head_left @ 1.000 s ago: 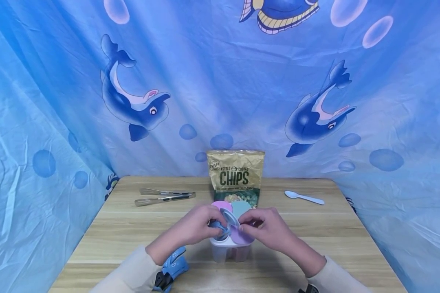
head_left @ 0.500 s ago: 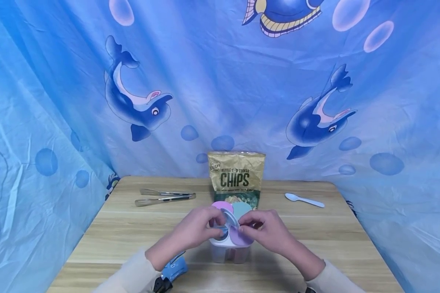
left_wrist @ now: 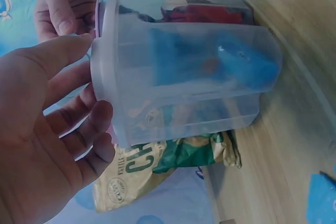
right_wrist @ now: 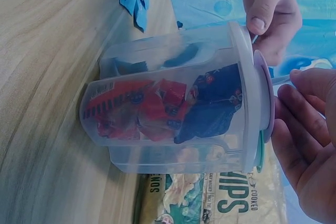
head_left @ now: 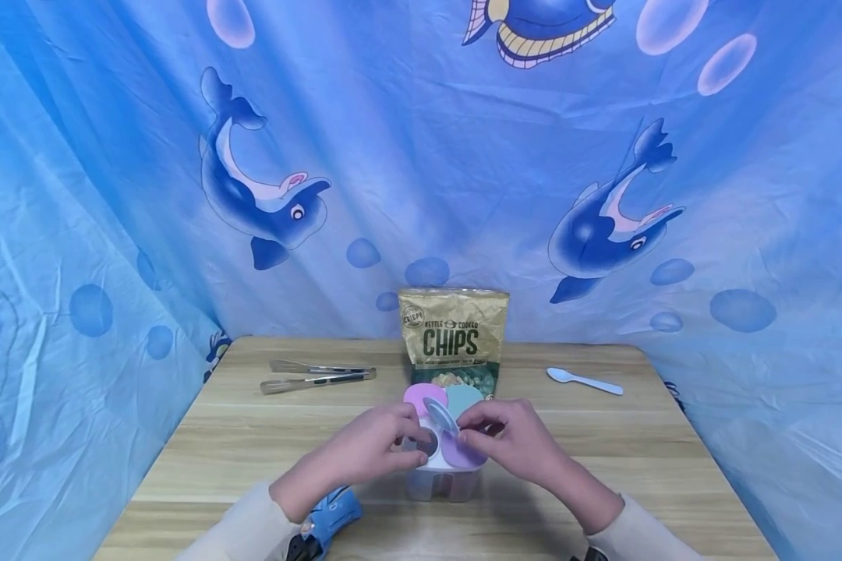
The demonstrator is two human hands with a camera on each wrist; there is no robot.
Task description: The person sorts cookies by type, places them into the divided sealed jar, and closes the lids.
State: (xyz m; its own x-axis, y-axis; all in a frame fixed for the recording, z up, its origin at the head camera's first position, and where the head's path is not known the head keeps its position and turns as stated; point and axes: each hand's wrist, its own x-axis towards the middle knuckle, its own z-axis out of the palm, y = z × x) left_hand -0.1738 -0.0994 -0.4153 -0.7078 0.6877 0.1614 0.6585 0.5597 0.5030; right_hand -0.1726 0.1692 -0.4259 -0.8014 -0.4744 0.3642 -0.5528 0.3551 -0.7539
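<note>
The right grip (right_wrist: pixel 315 148) pinches a pale lid (right_wrist: pixel 282 80) atop a clear container (right_wrist: pixel 254 98) holding red packets (right_wrist: pixel 163 107).

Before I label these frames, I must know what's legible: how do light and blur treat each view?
Head: even light; CHIPS on the bag reads clearly, and a soft shadow lies on the table. Left wrist: dimmer and hazy, the cloudy box softening the blue packets. Right wrist: hazy too; small print on the red packets is too soft to read.
</note>
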